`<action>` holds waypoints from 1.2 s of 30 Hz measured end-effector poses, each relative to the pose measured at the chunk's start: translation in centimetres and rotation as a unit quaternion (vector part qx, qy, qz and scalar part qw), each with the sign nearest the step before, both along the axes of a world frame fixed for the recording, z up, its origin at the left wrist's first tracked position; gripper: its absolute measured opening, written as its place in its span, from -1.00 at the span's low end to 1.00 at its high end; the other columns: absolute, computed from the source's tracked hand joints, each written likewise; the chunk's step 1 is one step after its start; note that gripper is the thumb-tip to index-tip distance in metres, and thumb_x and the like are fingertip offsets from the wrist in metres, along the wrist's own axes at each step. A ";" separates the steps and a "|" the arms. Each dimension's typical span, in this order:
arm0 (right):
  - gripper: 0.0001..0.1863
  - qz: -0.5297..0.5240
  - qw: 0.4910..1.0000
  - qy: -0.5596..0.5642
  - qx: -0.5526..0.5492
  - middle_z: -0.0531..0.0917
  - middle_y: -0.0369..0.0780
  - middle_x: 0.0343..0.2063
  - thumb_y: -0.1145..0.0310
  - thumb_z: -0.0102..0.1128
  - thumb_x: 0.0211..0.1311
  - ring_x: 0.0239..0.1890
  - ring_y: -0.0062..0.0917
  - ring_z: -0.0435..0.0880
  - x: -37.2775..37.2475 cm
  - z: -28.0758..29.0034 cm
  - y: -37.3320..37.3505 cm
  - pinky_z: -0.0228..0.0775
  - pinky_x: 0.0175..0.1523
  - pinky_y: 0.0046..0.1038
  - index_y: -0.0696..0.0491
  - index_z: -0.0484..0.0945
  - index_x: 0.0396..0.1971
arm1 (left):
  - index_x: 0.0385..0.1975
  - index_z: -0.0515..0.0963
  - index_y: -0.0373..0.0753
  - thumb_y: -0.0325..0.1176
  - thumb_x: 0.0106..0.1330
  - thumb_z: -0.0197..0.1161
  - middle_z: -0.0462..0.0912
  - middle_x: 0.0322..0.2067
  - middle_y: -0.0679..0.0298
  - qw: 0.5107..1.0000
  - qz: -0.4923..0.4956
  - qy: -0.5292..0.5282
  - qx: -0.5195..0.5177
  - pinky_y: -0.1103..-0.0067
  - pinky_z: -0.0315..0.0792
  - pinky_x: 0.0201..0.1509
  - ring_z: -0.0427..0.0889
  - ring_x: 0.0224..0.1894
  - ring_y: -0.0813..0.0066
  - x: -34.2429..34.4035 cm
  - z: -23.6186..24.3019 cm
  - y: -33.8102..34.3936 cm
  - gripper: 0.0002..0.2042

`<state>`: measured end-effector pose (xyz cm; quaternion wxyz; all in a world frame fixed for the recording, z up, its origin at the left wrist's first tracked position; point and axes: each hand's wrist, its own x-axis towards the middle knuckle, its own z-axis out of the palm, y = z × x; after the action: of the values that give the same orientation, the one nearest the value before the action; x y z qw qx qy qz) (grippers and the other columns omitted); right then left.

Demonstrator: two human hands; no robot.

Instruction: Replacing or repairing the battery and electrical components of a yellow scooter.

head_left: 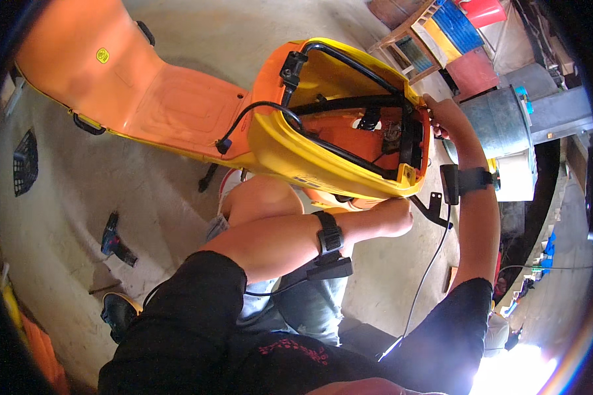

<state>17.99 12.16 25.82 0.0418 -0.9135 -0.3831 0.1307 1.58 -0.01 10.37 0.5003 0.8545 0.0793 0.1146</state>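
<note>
In front of me lies a scooter body shell (184, 105), orange inside and yellow outside, with a black tube frame (349, 69) in its open rear section. My right hand (445, 118) is at the far right end of this section, fingers bent in against a narrow red part (427, 131); whatever they pinch is too small to make out. My left hand (396, 217) is under the near yellow side panel (310, 164), close to the rear corner, its fingers hidden. Near it a black metal bracket (433, 209) sticks out. A black cable with a plug (224, 145) hangs over the shell.
On the floor to the left lie a black power drill (117, 240) and a black plastic grate (25, 164). A grey-blue drum (497, 125) and a white container (515, 178) stand on the right. Behind are a wooden frame (412, 39) and a red bucket (484, 10).
</note>
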 end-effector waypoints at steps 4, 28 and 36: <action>-0.47 0.270 0.939 -0.209 -0.044 0.48 -0.10 -0.78 0.08 -0.22 0.36 -0.78 -0.31 0.49 3.1 -1.4 0.2 0.34 -0.59 -0.28 0.20 0.50 -0.59 | -0.32 0.43 -0.55 -0.36 0.22 -0.06 0.54 -0.40 -0.30 0.996 0.040 -0.022 -0.076 0.28 0.42 0.00 0.60 -0.23 -0.10 0.7 -0.4 -0.5 -0.71; -0.71 0.278 0.889 -0.361 -0.036 0.64 -0.04 -0.49 0.15 -0.04 0.28 -0.39 -0.12 0.64 -5.0 -0.4 -2.2 0.47 -0.27 -0.13 0.06 0.53 -0.41 | -0.43 0.54 -0.46 -0.31 0.22 -0.04 0.59 -0.40 -0.21 0.993 0.077 -0.082 -0.031 0.27 0.41 -0.03 0.61 -0.23 -0.03 2.1 -2.8 -0.6 -0.69; -0.78 0.302 0.904 -0.112 0.282 0.61 -0.03 -0.50 0.29 0.03 0.30 -0.40 -0.19 0.64 -14.9 1.7 -8.2 0.40 -0.28 -0.29 0.16 0.47 -0.29 | -0.27 0.56 -0.40 -0.33 0.13 0.00 0.59 -0.26 -0.19 0.985 0.069 0.017 -0.159 0.32 0.40 0.06 0.58 -0.09 -0.01 -4.3 2.7 1.5 -0.70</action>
<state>3.11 3.96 27.51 0.2132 -0.7125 -0.6638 -0.0796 -2.68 1.46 13.10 0.6190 0.7588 0.1637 0.1199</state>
